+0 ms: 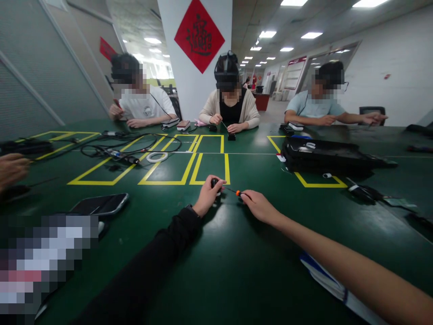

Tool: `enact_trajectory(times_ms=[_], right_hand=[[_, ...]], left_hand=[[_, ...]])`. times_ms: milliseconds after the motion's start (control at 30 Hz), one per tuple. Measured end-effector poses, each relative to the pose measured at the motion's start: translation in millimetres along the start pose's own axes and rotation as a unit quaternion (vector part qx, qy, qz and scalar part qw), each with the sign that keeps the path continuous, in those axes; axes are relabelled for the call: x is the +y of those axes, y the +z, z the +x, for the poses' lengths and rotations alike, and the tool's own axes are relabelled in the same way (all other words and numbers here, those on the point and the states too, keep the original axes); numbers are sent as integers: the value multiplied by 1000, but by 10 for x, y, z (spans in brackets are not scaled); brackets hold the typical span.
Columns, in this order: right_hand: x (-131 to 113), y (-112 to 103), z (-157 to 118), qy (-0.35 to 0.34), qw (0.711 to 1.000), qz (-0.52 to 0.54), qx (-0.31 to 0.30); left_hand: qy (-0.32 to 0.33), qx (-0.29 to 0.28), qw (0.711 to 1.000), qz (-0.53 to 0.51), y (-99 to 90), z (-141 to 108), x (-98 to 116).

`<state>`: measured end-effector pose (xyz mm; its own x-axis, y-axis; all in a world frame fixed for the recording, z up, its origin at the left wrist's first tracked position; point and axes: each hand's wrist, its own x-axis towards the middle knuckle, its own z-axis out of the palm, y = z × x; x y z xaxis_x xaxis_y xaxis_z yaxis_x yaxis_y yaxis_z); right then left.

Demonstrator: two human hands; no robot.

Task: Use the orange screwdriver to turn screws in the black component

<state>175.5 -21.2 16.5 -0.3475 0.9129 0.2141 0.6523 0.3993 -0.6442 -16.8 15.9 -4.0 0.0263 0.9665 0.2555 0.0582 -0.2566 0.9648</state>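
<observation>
My left hand (207,198), below a black sleeve, is closed around a small black object (214,183) just above the green table (216,266). Its fingers cover much of the object, so its kind cannot be made out. From the other side, my right hand (259,205) grips a screwdriver (238,193) with an orange and black handle. The thin shaft points left at the black object. Whether the tip touches it is too blurred to tell.
Yellow tape outlines (162,183) mark the table. Cables (135,146) and a white ring (157,157) lie ahead to the left, a black bag (318,153) ahead to the right. A phone (99,205) lies left. Several people sit around; another person's hand (13,169) shows at far left.
</observation>
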Motion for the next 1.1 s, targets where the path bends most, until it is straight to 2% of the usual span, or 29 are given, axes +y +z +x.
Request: enact_trajectory(times_ms=[67,167,467,600,900,1100], right_hand=[[1,34,-24,-19,999,-20,38],[34,76,-87,-33,996,-8,79],[116,47,-100,-74,995,-25,69],[146,23,-103,-47,995,0,84],[162,4,-113,-62,996,7,71],[179,8,-111,-29,995,4,90]], left_hand=[[14,7,1000,14,-12,-9,2],[27,-15,998,50,-25,-22,9],[66,-59,988,123,-5,-28,48],[52,-75,988,124,10,-53,63],[59,-42,990,123,14,-43,26],[85,-64,985,138,12,-44,21]])
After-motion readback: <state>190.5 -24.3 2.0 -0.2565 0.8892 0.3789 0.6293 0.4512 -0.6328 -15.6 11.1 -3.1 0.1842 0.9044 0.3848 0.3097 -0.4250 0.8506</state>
